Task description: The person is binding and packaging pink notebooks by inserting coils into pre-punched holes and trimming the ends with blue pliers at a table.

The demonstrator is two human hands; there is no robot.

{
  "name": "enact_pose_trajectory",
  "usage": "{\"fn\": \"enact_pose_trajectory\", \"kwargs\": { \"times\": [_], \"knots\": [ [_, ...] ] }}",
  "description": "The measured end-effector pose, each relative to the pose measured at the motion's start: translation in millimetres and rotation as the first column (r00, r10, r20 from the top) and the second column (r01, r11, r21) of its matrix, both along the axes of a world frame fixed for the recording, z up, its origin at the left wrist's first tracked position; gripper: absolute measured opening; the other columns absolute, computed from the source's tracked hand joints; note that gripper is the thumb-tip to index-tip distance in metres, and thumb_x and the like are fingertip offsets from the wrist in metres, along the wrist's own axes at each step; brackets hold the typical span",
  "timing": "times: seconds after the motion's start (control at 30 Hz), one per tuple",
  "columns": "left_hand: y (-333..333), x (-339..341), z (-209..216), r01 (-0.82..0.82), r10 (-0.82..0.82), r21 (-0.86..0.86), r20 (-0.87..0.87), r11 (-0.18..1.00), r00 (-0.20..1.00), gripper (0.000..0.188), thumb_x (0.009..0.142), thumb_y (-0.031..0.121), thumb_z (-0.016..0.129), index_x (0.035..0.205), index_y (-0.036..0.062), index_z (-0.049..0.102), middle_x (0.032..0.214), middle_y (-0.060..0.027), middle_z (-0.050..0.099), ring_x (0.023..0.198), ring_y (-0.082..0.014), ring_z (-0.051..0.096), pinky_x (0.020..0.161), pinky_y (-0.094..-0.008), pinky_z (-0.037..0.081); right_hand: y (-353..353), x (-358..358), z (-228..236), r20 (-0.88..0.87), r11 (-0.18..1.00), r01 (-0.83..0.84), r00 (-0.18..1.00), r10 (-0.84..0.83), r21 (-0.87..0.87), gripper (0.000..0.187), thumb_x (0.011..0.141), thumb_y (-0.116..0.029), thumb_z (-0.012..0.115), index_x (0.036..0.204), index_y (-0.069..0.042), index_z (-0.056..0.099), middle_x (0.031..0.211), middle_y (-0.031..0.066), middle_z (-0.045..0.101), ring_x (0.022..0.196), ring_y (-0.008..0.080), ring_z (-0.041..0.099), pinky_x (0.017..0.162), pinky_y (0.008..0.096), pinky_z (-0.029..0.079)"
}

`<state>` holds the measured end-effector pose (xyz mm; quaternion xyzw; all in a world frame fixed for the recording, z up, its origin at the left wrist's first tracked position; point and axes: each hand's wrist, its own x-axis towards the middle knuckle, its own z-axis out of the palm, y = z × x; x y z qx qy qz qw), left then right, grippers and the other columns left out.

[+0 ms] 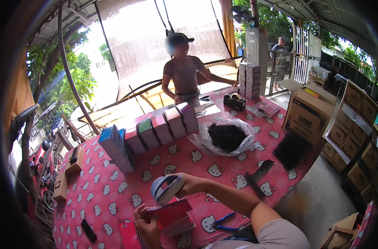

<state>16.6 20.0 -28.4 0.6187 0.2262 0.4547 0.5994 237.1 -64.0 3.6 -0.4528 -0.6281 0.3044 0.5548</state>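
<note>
My right hand point(184, 184) grips a blue and grey tape dispenser point(166, 187) just above a red spiral notebook point(172, 215). My left hand point(146, 224) holds that notebook by its near left edge, over the pink patterned tablecloth point(110, 186). More red notebooks point(128, 235) lie under and beside it at the table's near edge. Blue-handled pliers point(224, 222) rest just right of the notebook, below my right forearm.
A slanted row of coloured notebooks point(149, 135) crosses the table's middle. A plastic bag of black spirals point(226, 137) sits beyond. A person point(182, 72) stands at the far side near a tall notebook stack point(250, 81). Cardboard boxes point(307, 114) line the right.
</note>
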Motion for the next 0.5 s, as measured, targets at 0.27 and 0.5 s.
{"fn": "enact_pose_trajectory", "kwargs": {
  "times": [0.27, 0.5],
  "knots": [
    [10, -12, -30, -0.008, 0.017, -0.085, 0.108, 0.996, 0.994, 0.031, 0.077, -0.017, 0.056, 0.105, -0.0059, 0.063, 0.099, -0.0153, 0.067, 0.093, -0.0193, 0.064, 0.085, -0.0303, 0.051, 8, -20, 15, 0.401, 0.939, 0.249, 0.905, -0.138, -0.237, 0.047, 0.062, 0.003, 0.066, 0.107, -0.004, 0.054, 0.087, 0.0110, 0.062, 0.086, 0.0220, 0.062, 0.078, 0.0335, 0.047],
    [7, -21, -26, -0.005, 0.018, -0.106, 0.121, 0.994, 0.993, 0.031, 0.076, -0.017, 0.058, 0.103, -0.0044, 0.066, 0.099, -0.0158, 0.068, 0.091, -0.0197, 0.065, 0.083, -0.0284, 0.052, 13, -16, -3, 0.611, 0.866, 0.473, 0.737, -0.288, -0.162, 0.039, 0.067, -0.005, 0.064, 0.105, -0.008, 0.055, 0.094, 0.0129, 0.062, 0.093, 0.0310, 0.062, 0.074, 0.0394, 0.050]
  ]
}}
